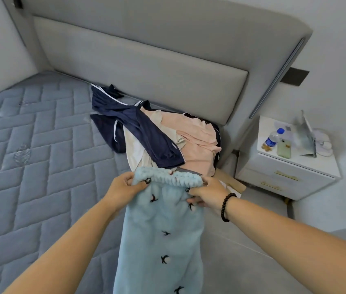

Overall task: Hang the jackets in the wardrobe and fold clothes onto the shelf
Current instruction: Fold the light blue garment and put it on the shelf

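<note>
Bed: your quilted grey mattress (30,166) fills the left side, with the padded headboard (142,81) behind it.
Clothes pile: a heap lies on the mattress near the headboard, a navy garment with white stripes (144,132) draped over a pink garment (197,145) and a cream one (135,149).
Light blue garment: you hold up fleecy pants (161,240) with small dark bird marks by the ruffled waistband, in front of the pile; the rest hangs down toward you.
Nightstand: a white bedside cabinet (284,177) stands right of the bed, carrying a water bottle (273,137), a phone (284,149) and a propped tablet (306,134).
Left hand: your left hand (125,186) has its fingers pinching the waistband's left end.
Right hand: your right hand (209,194), a dark bead bracelet (226,206) on its wrist, has its fingers curled round the right end.
</note>
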The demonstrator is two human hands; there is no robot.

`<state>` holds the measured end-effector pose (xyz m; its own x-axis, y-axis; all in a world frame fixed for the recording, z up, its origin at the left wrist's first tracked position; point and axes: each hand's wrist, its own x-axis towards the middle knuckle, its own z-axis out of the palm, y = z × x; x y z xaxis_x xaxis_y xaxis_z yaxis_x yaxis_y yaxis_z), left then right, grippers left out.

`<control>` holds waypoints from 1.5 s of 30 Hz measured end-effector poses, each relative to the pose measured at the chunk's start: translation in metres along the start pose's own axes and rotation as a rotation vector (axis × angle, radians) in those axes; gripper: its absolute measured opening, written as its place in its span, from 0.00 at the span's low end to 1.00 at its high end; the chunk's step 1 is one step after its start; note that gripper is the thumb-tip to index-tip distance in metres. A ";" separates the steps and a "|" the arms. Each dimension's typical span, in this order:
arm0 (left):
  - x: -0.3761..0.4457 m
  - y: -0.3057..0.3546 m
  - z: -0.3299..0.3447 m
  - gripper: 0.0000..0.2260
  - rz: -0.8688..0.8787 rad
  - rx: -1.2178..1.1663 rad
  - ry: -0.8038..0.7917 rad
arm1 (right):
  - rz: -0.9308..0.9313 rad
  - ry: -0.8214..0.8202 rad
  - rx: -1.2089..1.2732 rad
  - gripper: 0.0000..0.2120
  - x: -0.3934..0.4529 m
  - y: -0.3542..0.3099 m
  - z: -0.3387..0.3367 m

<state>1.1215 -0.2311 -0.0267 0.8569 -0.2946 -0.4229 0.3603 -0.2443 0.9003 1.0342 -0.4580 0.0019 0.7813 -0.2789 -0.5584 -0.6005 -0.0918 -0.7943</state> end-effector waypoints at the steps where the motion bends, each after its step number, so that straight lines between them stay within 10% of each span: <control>1: 0.020 -0.006 0.004 0.15 0.005 -0.015 0.057 | -0.023 0.018 -0.002 0.14 0.022 0.004 0.003; 5: 0.070 -0.047 0.012 0.26 0.007 -0.112 0.285 | -0.133 0.170 -0.083 0.23 0.092 0.043 0.019; 10: 0.059 -0.143 0.019 0.24 -0.117 -0.003 0.190 | 0.071 0.165 -0.064 0.38 0.108 0.146 0.053; 23: -0.081 -0.309 0.024 0.26 -0.339 0.092 0.203 | 0.770 0.178 0.612 0.18 -0.007 0.353 0.139; 38: -0.144 -0.293 0.018 0.09 -0.500 -0.053 0.200 | 0.715 0.118 0.877 0.20 -0.080 0.329 0.112; 45: -0.152 -0.234 0.018 0.21 -0.535 -0.117 0.183 | 0.698 0.068 0.847 0.27 -0.107 0.281 0.077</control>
<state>0.9003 -0.1456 -0.1752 0.5905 0.0095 -0.8070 0.7904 -0.2086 0.5760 0.7948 -0.3806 -0.1798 0.2881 -0.0689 -0.9551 -0.5750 0.7851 -0.2301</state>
